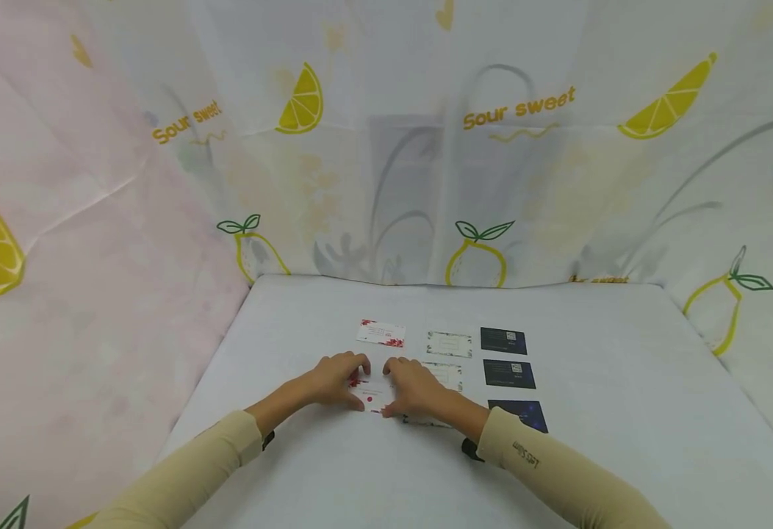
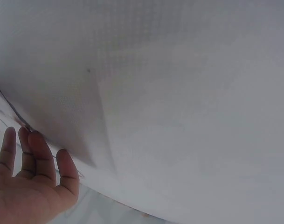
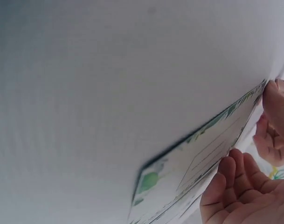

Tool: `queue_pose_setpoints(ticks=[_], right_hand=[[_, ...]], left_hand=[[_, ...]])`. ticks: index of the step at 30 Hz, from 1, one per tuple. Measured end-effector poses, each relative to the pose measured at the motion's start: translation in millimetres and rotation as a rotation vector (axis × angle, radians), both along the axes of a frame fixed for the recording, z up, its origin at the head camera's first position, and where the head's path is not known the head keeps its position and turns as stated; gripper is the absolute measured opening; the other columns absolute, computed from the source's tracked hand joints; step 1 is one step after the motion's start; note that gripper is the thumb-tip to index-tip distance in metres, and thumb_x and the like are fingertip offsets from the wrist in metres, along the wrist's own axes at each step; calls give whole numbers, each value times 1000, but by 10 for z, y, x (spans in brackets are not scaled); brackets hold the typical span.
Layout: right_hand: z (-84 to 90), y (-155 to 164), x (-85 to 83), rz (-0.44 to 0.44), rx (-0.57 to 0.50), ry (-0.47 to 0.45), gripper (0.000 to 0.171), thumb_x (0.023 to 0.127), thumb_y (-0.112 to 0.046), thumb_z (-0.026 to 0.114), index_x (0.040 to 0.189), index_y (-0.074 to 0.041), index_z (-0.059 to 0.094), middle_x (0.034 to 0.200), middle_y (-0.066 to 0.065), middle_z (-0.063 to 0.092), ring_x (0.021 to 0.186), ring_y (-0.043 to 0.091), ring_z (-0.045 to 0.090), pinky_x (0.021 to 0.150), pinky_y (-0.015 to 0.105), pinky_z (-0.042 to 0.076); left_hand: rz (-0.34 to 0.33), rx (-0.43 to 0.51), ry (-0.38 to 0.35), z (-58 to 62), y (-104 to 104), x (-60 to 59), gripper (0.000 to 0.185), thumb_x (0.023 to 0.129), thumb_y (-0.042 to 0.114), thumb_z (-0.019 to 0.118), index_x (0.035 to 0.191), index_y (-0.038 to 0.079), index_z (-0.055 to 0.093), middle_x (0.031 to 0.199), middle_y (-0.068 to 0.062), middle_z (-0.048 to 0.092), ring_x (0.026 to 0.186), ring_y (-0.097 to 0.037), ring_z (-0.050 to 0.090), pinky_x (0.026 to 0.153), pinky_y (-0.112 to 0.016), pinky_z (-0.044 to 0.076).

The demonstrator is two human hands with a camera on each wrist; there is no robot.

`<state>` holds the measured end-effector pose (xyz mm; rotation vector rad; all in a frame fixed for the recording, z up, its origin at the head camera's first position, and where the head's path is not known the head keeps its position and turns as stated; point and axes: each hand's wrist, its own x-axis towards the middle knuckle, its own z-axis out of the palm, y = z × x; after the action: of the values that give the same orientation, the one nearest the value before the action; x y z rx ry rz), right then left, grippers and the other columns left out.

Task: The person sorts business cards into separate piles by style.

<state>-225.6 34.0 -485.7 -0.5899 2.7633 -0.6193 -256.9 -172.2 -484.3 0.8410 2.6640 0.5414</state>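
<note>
Down flat on the table (image 1: 624, 382), side by side: left hand (image 1: 336, 378) and right hand (image 1: 416, 388), fingertips nearly meeting over a red-flowered card (image 1: 372, 397) near the front middle. Fingers fairly straight and loosely spread in both wrist views, pressing or steadying rather than gripping. Hard to tell from the head view whether a thumb hooks under an edge.

Just beside the right hand, partly under it: a leaf-bordered card (image 3: 197, 168), white with green sprigs and a ruled box, thin and stiff, corners square.

Farther out, laid in columns by pattern:
- a second red-flowered card (image 1: 381, 333) at the back left, slightly askew
- a back leaf-bordered card (image 1: 449, 344) in the middle column
- three dark cards, the rear one (image 1: 503, 340), the middle one (image 1: 508, 373) and the front one (image 1: 525, 413), in a neat column on the right, the front one partly behind the sleeve (image 1: 538, 459)

By the look of it, well along: dark column three deep and seemingly settled, middle column at least two deep, left column only now getting its second card. Nothing loose or stacked elsewhere in sight.

All cards the same small rectangle, matt, lying flat. Beneath them a white woven cloth, faintly gridded close up, smooth with a soft crease. Behind and around, a thin translucent lemon-print curtain (image 1: 525, 110), wrinkled, lettered "Sour sweet".
</note>
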Motion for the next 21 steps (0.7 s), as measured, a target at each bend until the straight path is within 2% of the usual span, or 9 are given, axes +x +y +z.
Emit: queue_pose_setpoints(ticks=[9,15,21], right_hand=[[23,-33,-3,10,27,-6,63,70,-38,90,118,-13,58,105,-1,59,96,16,53,87,34,46],[-7,-49,1,23,52,5,55,71,-38,89,114,-15,63,100,-3,52,88,12,48,77,27,43],[-3,-29,29,36,12,13,52,74,-35,88,114,-15,62,99,-4,53,82,11,48,73,25,43]], left_hand=[[0,-7,34,6,-4,53,51,70,28,90,107,17,58,90,1,55,80,-13,49,75,-40,37],[-14,-3,46,-7,-20,75,47,71,28,89,106,20,59,92,0,52,79,-13,46,73,-37,35],[-40,-5,71,-20,-24,77,45,72,29,88,107,20,60,93,0,52,79,-13,46,72,-37,34]])
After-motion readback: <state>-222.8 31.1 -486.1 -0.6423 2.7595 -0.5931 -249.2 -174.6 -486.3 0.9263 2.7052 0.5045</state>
